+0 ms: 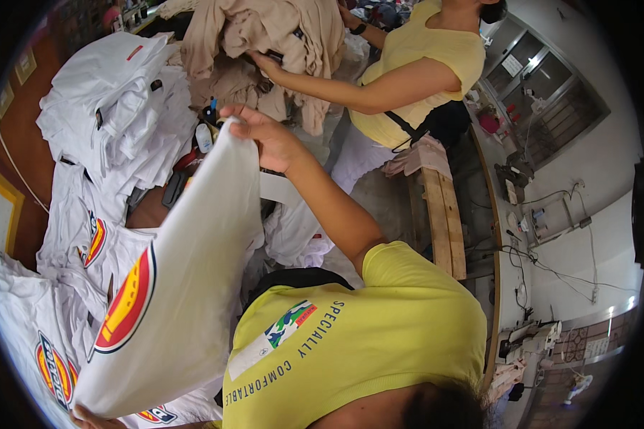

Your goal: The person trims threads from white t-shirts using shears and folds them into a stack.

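A white T-shirt (200,236) with a red, yellow and blue oval print is stretched between my two hands. My right hand (268,139) pinches its upper corner, fingers closed. Low at the left edge, my left hand (93,420) grips the lower end, only partly in view. Beneath and left of it lie more white printed T-shirts (71,286). Beyond them rises a stack of white shirts (114,93). Past my right hand is a small white bottle (204,138) beside dark tools I cannot make out.
At the far side a co-worker in a yellow top (415,64) has a hand on a heap of beige garments (279,36). To the right stand a wooden bench (445,222) and a long ledge with cables (515,279). A yellow-framed board (0,214) is at the left.
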`<state>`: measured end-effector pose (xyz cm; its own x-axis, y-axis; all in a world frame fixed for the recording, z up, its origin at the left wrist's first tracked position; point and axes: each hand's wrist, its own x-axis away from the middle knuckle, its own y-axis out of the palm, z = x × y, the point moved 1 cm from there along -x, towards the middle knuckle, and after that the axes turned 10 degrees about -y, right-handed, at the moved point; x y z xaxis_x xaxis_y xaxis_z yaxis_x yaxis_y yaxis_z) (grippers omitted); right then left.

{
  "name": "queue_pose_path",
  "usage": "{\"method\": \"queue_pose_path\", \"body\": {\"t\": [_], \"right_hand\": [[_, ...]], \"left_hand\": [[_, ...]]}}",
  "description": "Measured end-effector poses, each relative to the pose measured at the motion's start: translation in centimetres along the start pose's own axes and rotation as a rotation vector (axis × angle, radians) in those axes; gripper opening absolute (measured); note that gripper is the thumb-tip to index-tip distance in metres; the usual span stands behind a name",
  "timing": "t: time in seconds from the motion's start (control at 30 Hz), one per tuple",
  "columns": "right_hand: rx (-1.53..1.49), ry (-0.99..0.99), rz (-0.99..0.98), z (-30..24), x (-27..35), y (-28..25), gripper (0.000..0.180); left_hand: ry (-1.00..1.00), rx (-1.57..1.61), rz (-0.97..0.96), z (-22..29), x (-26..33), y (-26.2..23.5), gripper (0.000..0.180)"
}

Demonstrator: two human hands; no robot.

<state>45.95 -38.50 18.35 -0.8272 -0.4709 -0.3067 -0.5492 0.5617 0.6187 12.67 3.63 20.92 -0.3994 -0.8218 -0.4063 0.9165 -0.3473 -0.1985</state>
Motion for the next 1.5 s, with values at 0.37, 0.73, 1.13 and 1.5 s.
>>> {"method": "queue_pose_path", "body": {"t": [0.37, 0.73, 1.13, 1.5], "right_hand": [[0.333, 0.094, -0.085, -0.9, 0.8, 3.4, 0.046], [0.341, 0.055, -0.150, -1.4, 1.9, 3.3, 0.044], [0.388, -0.064, -0.101, -6.3, 6.3, 2.6, 0.055], [0.381, 0.285, 0.004, 6.2, -4.7, -3.0, 0.054]], "left_hand": [[-0.370, 0.569, -0.307, -13.7, -9.2, -2.9, 0.046], [-0.200, 0.358, -0.467, -10.8, -4.9, -2.4, 0.066], [0.040, 0.464, -0.439, -0.5, -3.7, 1.8, 0.077], [-0.450, 0.136, -0.858, -12.1, -13.0, 8.2, 0.055]]}}
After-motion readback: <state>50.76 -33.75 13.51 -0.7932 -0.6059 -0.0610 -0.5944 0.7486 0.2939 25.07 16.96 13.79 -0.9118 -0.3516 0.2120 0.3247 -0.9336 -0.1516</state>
